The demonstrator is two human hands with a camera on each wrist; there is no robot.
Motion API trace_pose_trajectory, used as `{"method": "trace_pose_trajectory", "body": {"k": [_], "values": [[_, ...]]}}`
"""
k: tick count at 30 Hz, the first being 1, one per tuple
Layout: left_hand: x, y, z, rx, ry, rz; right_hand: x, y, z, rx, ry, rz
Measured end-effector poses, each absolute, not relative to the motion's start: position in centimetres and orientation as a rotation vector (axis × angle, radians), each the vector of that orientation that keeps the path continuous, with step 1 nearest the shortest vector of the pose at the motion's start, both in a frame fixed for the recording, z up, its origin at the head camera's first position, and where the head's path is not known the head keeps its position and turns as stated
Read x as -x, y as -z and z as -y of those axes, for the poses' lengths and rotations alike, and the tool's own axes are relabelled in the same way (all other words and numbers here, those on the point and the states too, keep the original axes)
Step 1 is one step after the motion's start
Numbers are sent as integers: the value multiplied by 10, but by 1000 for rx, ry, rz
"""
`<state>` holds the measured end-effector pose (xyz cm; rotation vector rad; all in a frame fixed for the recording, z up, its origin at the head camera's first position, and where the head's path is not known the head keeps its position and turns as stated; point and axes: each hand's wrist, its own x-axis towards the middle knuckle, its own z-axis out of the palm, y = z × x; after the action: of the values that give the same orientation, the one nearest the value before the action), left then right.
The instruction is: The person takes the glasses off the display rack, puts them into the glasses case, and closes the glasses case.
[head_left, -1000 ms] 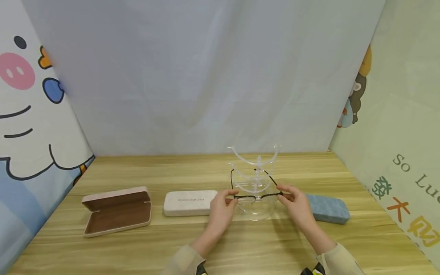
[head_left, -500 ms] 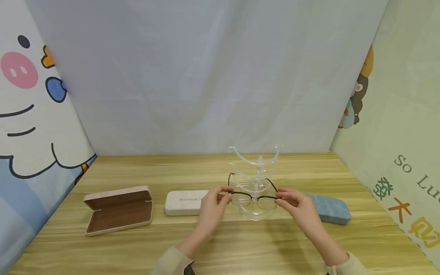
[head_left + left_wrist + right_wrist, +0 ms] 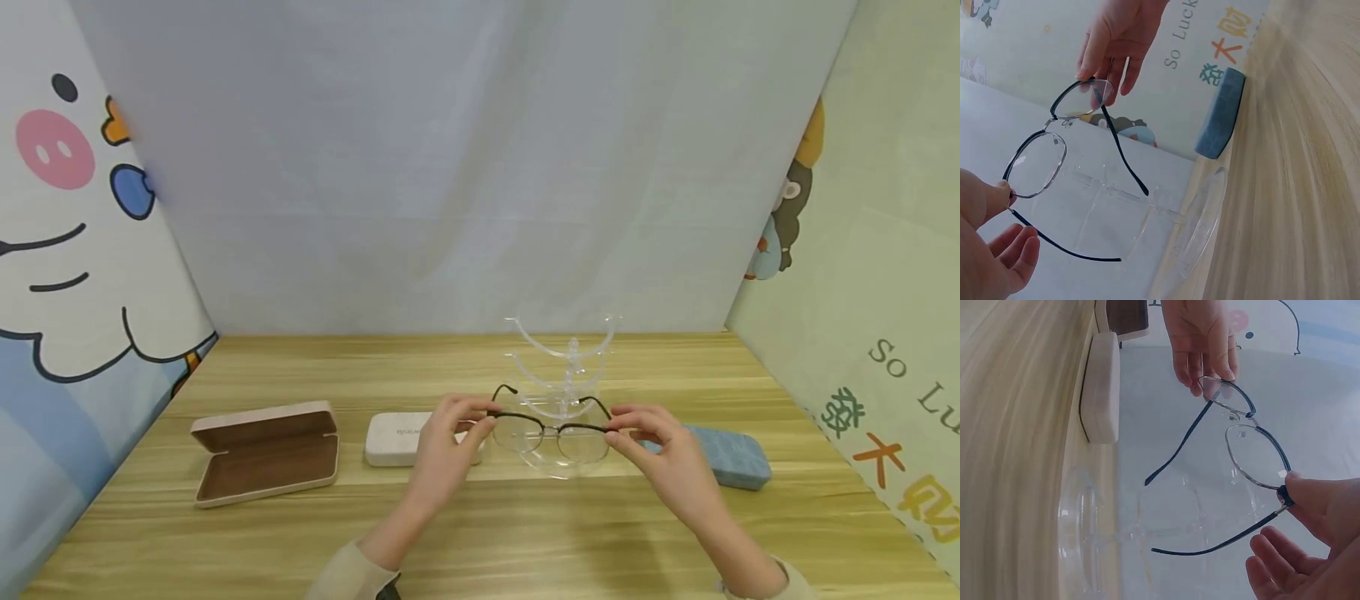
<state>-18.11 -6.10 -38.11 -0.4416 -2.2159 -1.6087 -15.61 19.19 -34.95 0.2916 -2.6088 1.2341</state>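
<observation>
The glasses (image 3: 558, 430) hang in the air between 2 hands, just in front of the clear stand (image 3: 562, 367). They run side to side. The left hand (image 3: 442, 450) and right hand (image 3: 667, 454) each pinch 1 end, equally close.

Open pink case (image 3: 266, 452), white case (image 3: 395, 437), blue case (image 3: 731, 458)

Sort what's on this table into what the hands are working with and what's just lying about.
In hand: glasses, pinched at both ends by left hand and right hand; clear tiered glasses stand right behind them.

Lying about: open pink case, shut white case, shut blue case.
</observation>
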Motion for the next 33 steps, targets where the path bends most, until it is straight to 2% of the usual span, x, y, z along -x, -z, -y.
{"method": "trace_pose_trajectory", "body": {"k": [12, 20, 26, 33], "values": [[168, 364, 80, 504, 1684, 2123, 140, 330, -177, -335, -1262, 2532], [166, 360, 96, 485, 1761, 2104, 155, 340, -163, -413, -1506, 2414], [168, 363, 105, 382, 1807, 2160, 166, 350, -154, -413, -1805, 2351], [173, 371, 115, 307, 1850, 2218, 176, 360, -142, -474, -1953, 2282]]}}
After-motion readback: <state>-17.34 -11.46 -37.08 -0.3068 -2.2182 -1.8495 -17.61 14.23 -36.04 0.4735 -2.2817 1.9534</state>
